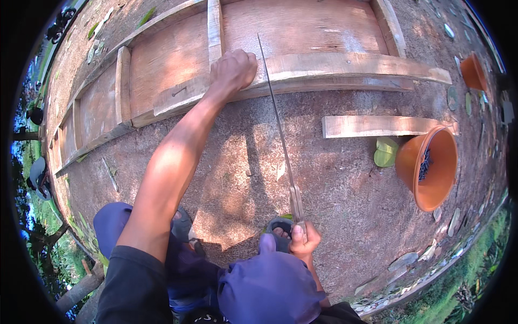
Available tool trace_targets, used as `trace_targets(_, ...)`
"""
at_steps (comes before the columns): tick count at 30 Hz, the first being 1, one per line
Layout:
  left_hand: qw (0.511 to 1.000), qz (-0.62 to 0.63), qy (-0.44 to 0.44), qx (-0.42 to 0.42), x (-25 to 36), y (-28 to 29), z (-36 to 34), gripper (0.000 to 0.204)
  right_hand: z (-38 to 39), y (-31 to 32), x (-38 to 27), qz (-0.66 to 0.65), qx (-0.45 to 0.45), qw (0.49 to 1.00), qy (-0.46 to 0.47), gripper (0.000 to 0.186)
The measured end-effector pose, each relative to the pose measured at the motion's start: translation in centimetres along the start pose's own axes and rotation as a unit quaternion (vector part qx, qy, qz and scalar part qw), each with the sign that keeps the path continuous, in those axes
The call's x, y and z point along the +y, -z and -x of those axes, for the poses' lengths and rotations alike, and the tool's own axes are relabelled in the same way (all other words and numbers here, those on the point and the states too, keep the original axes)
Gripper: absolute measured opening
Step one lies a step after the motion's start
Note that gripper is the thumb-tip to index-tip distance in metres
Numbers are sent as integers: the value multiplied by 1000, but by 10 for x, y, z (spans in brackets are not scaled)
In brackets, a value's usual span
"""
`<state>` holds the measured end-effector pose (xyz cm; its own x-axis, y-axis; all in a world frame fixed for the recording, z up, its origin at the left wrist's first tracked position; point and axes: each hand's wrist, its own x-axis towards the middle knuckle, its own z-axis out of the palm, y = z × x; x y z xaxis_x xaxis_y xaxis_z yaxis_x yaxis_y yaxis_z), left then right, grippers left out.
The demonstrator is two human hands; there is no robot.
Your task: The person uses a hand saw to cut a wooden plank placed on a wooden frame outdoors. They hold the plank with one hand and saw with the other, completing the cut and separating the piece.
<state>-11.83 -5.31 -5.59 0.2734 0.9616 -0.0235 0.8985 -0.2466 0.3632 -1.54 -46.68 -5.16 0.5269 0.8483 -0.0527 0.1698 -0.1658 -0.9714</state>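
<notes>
My right hand [305,241] is closed around the wooden handle of a handsaw [281,132]. The saw's blade shows nearly edge-on, running away from me across the near edge of a wooden plank [334,66]. Just left of the blade, my left hand [233,70] presses on that plank with its fingers curled over it. Beneath lies a large wooden panel with a frame of battens [167,59], flat on the ground. The plank rests along the frame's near side and sticks out past its right end. Whether the teeth touch the wood I cannot tell.
A short board [372,126] lies on the ground at right. Beside it an orange bucket [429,170] leans, with nails inside. Another orange container [473,72] stands farther right. A nail [179,91] lies on the frame's near plank. Dry leaves dot the bare ground.
</notes>
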Motion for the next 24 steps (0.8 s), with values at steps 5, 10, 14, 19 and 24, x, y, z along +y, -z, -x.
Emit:
trace_targets(5,998,-3,47,-28,9,2,7,44,-44,-28,-14,8,-12,997,-79,28)
trace_targets(10,997,-2,38,-62,20,11,4,50,-132,-80,-26,-18,13,1000,-5,27)
trace_targets(14,994,-72,-69,52,-2,8,8,33,-15,-7,-2,72,-30,997,-19,25)
trace_targets(19,979,-134,-143,55,12,9,14,29,-33,-19,-19,35,8,999,-38,25)
trace_targets(24,970,-157,-169,72,-7,-4,9,26,-133,-92,-34,-43,36,998,10,28)
